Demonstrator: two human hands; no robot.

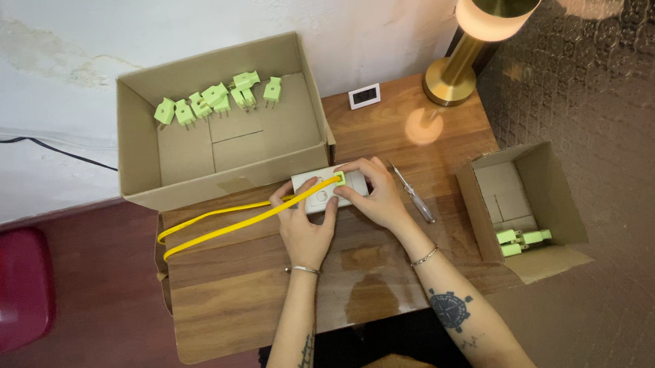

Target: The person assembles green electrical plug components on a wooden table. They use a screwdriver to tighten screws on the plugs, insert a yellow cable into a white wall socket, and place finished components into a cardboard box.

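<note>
Both forearms reach away from the camera across the wooden counter (233, 298), each wrist wearing a thin bracelet. At the middle of the counter the left hand (303, 225) and right hand (375, 194) sit close together on a white power strip (328, 190), with fingers pressed on its top and sides; the left hand covers its near left part and the right hand grips its right end. A green plug (337, 178) sits on the strip's upper face, and a yellow cable (215, 224) runs from it leftward, looping back near the counter's left edge. Just right of the right hand lies a screwdriver (415, 198) with a clear handle, flat on the wood. Beyond the hands stands a large open cardboard box (146, 149) holding a row of green plugs (217, 99) along its far wall. On the floor to the right, a smaller cardboard box (566, 203) holds a few more green plugs (520, 240). At the far right of the counter stands a brass lamp (482, 12), lit, with a small white clock (365, 95) to its left.
</note>
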